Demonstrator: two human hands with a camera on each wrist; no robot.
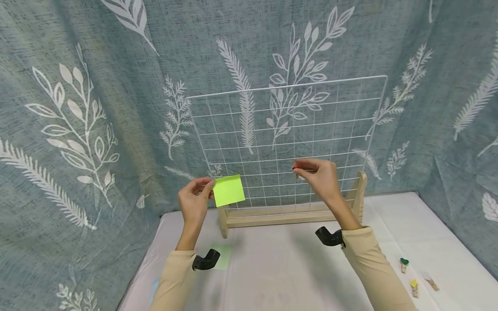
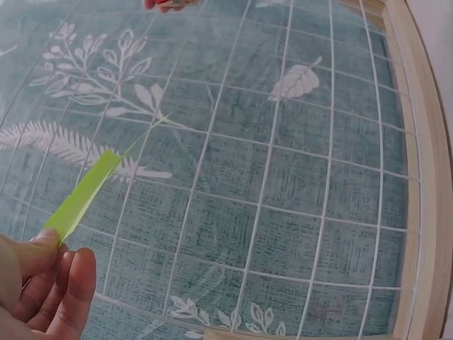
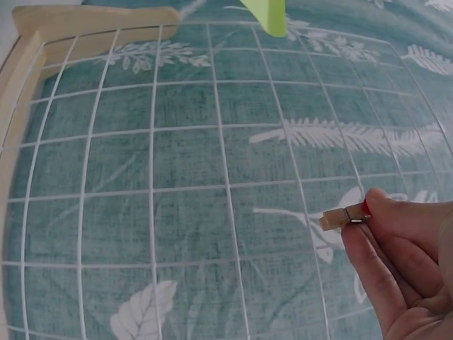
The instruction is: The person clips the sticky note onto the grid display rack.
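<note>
My left hand (image 1: pixel 194 198) pinches a yellow-green sticky note (image 1: pixel 228 190) by its left edge, in front of the lower left of a white wire grid panel (image 1: pixel 285 88). In the left wrist view the note (image 2: pixel 85 195) is seen nearly edge-on between thumb and fingers. My right hand (image 1: pixel 320 175) pinches a small wooden clothespin (image 3: pixel 343 216) with a red decoration at the end under the thumb. This hand is in front of the grid's right half. Both the note and the clothespin appear apart from the wires.
The grid stands in a wooden base (image 1: pixel 280 219) on a white-covered table. A pale green note (image 1: pixel 222 258) lies near the left forearm. At the right lie clothespins with a green heart (image 1: pixel 403 264), a yellow top (image 1: pixel 414 288) and a white top (image 1: pixel 431 281). A patterned curtain hangs behind.
</note>
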